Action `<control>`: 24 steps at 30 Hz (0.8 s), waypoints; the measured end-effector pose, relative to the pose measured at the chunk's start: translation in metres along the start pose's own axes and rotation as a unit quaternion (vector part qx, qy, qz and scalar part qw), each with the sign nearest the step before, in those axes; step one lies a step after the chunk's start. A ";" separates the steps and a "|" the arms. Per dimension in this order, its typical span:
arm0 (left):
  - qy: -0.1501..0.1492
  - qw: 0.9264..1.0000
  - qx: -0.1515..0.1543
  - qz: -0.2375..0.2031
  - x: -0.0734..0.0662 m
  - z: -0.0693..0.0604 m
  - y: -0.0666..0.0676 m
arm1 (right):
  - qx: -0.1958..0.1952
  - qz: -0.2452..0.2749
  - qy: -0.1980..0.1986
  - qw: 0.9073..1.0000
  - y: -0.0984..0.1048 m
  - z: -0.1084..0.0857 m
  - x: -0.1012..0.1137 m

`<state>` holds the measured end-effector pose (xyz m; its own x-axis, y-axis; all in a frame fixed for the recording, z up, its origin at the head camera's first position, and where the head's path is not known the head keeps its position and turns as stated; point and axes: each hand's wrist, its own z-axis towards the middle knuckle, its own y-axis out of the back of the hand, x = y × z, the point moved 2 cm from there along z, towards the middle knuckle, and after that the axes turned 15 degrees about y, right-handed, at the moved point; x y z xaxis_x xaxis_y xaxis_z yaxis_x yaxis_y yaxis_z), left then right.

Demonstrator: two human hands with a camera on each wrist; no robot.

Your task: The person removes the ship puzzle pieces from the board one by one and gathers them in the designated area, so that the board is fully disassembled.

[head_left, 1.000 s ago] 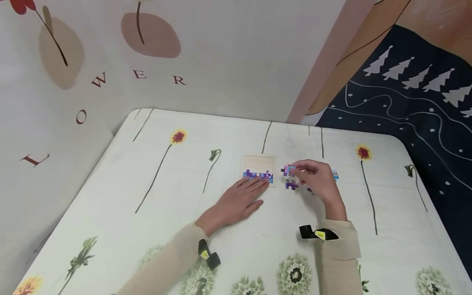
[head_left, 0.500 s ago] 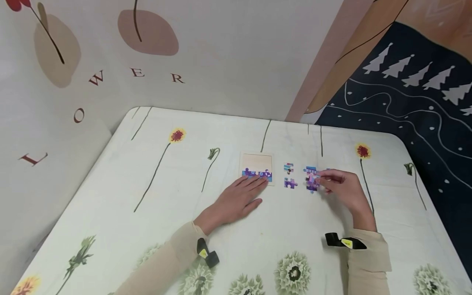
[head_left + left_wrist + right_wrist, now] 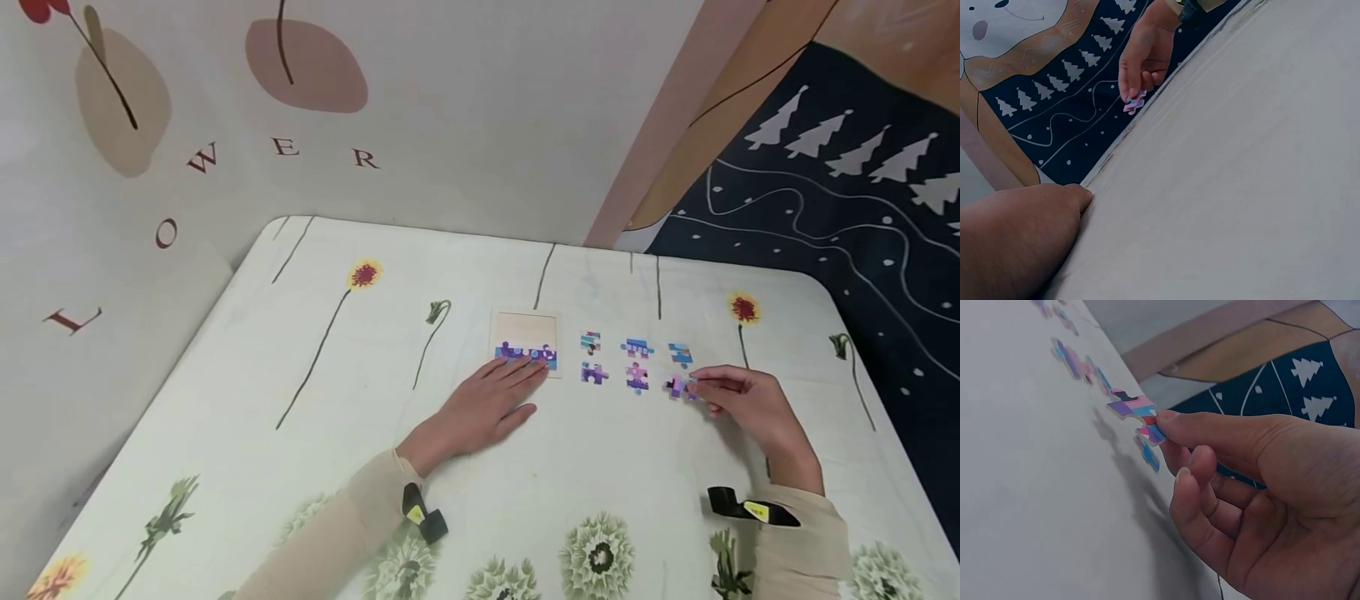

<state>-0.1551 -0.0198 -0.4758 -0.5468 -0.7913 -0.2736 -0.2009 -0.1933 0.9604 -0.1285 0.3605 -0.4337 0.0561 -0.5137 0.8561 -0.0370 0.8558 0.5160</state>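
Note:
My left hand (image 3: 480,408) lies flat with straight fingers across the lower edge of a small wooden puzzle board (image 3: 527,327). Along the board's bottom, a purple and blue row of joined pieces (image 3: 517,353) shows above the fingertips. Between thumb and fingers, my right hand (image 3: 757,412) pinches a pink and purple jigsaw piece (image 3: 1132,409), held above the table in the right wrist view. The left wrist view also has this jigsaw piece (image 3: 1134,104) at the right fingertips. Part of the held piece is hidden by the thumb.
Several loose jigsaw pieces lie right of the board, among them a striped piece (image 3: 590,342), a purple piece (image 3: 595,373), a pink piece (image 3: 637,377) and a blue piece (image 3: 680,354). A flower-print cloth (image 3: 300,492) covers the table, which meets a wall (image 3: 465,167) behind.
My right hand has moved rightward across the loose pieces, carrying the pinched jigsaw piece from beside the board to the right end of the group. My left hand has stayed on the board.

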 end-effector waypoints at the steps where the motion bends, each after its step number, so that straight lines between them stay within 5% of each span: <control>1: 0.000 1.000 0.000 -0.001 0.000 0.000 0.000 | -0.001 -0.006 -0.002 1.000 0.001 -0.001 -0.002; 24: 0.000 1.000 0.003 0.001 -0.001 -0.001 0.000 | -0.003 -0.087 -0.044 0.995 -0.008 0.007 -0.009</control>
<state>-0.1537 -0.0192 -0.4755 -0.5465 -0.7919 -0.2725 -0.2046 -0.1893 0.9604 -0.1352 0.3576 -0.4455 -0.0261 -0.6570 0.7534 -0.0274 0.7538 0.6565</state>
